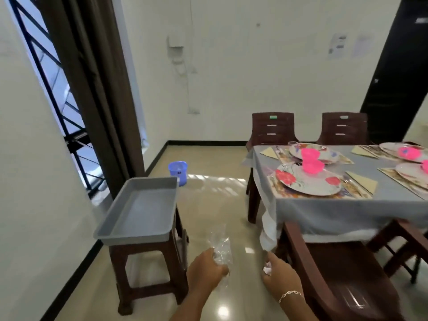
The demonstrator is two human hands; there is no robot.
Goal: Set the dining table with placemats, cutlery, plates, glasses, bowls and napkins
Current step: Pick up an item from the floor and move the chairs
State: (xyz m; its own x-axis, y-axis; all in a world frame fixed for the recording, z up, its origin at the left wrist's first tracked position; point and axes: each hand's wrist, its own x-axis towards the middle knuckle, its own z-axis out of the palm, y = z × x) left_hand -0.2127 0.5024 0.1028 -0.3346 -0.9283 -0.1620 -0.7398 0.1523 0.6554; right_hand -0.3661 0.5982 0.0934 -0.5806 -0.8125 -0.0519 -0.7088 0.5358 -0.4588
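L hand (pixel 206 272) grips clear wrapper (pixel 221 247), R hand (pixel 281 275) holds white scrap (pixel 267 269).

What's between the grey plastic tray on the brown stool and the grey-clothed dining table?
Bare glossy floor in the head view; the small purple bin stands farther back, and the left hand holds clear plastic nearer.

The left hand (pixel 206 269) and right hand (pixel 280 274), at lower centre of the frame, are ungloved, with uncovered forearms. A thin silvery chain bracelet (pixel 290 294) circles the right wrist.
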